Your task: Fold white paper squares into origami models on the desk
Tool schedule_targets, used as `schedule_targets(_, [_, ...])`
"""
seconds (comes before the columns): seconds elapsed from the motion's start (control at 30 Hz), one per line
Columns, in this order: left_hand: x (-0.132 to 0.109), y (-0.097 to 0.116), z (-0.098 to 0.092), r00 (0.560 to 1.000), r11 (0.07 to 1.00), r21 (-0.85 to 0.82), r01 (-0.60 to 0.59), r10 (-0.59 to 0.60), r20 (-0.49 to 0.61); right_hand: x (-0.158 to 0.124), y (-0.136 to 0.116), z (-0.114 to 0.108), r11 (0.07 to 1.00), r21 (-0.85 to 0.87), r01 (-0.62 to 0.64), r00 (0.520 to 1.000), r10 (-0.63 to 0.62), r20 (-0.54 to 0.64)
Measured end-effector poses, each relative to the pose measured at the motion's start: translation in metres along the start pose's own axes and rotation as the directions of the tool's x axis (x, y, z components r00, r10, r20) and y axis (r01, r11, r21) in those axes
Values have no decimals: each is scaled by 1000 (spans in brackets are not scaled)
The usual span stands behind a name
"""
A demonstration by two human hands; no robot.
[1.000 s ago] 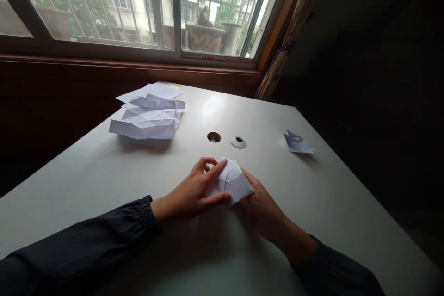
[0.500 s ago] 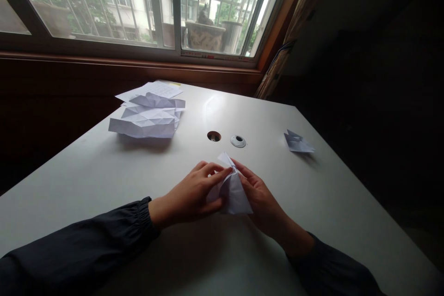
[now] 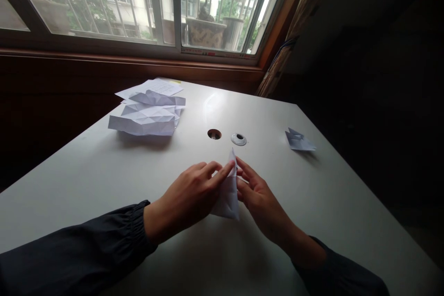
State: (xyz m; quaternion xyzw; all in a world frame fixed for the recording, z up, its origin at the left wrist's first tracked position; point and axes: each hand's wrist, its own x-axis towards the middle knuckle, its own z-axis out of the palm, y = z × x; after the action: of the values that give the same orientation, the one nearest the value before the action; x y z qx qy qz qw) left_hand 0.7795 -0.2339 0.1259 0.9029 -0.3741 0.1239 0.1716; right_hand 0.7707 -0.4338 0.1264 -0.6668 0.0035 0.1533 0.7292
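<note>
A folded white paper (image 3: 228, 196) with a pointed top stands between my hands above the front middle of the table. My left hand (image 3: 192, 194) grips it from the left, the index finger pressed on its face near the upper part; the thumb is hidden. Along its right edge sits my right hand (image 3: 258, 199), with curled fingertips and thumb at the fold. Part of the paper's left side is covered by my left hand.
On the white table (image 3: 166, 166), creased paper (image 3: 149, 118) lies over printed sheets (image 3: 163, 87) at the back left. A small folded paper piece (image 3: 300, 141) rests at the right. A round cable hole (image 3: 214, 134) and its cover (image 3: 239, 139) are in the middle.
The paper's upper flaps have come together into a narrow point, and its right side has swung left into a straight edge. My left index finger now presses on its face.
</note>
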Motion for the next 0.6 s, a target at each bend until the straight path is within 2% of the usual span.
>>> schedule_targets(0.07, [-2,9,-6,1000,1000,21,23,-24,20,-8,-5,1,1000,27,-6,1000,5,30])
schedule_targets(0.17, [-3,19,-11,997,997,23,78,-78,25,-15,-8,3,995,79,57,996,-61,62])
schedule_targets(0.33, [-5,20,-12,992,992,-23,124,-123,36,-12,-4,7,986,138,92,993,-102,62])
schedule_targets(0.5, [-7,18,-9,994,990,-89,109,-106,37,-9,4,6,985,166,51,999,-52,3])
schedule_targets(0.6, [-5,14,-10,989,964,-227,139,-146,-13,-6,5,0,978,207,1,999,10,-51])
